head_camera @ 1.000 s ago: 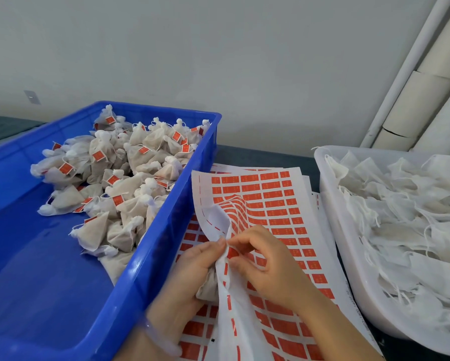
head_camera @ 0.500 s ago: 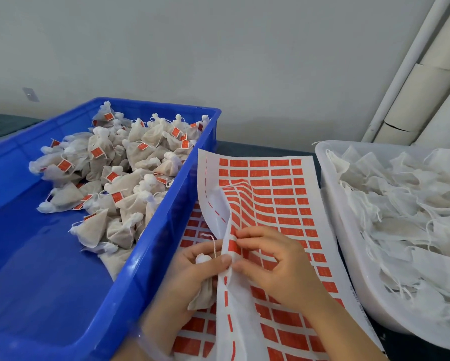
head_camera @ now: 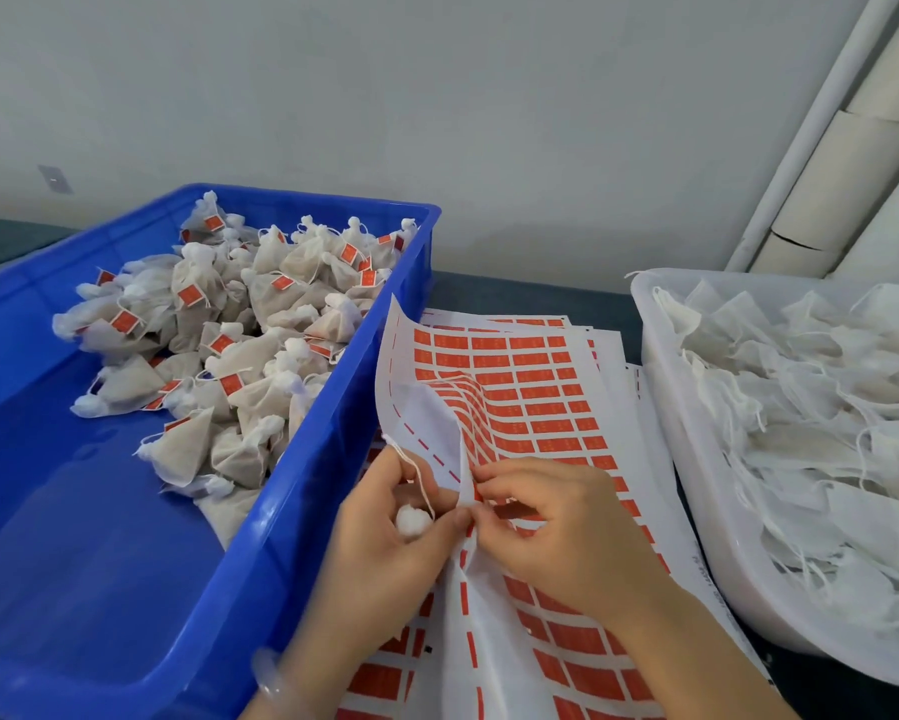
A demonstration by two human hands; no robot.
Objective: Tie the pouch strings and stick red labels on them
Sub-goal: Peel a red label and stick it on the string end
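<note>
One pouch (head_camera: pixel 413 521) is gripped in the curled left hand (head_camera: pixel 385 543); only its gathered white top and one loose string (head_camera: pixel 418 475) are seen. The top label sheet (head_camera: pixel 530 397) of a stack is pinched at its lifted fold by the right hand (head_camera: pixel 556 532); whether a single label is caught between the fingertips cannot be told. Two containers flank the sheets: a blue crate (head_camera: pixel 301 459) of labelled pouches (head_camera: pixel 239 356), too heaped to be counted, and a white tub (head_camera: pixel 696 511) of unlabelled pouches (head_camera: pixel 800 407), cut off at the right.

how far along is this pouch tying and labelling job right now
Done: a heap of tied white mesh pouches with red labels fills part of the blue plastic crate. In hand: the left hand grips one tied white pouch, string dangling, while the right hand pinches at the sheet of red labels, seemingly peeling one. Left: the white plastic tub holds many flat unlabelled pouches, so plenty remains.
</note>
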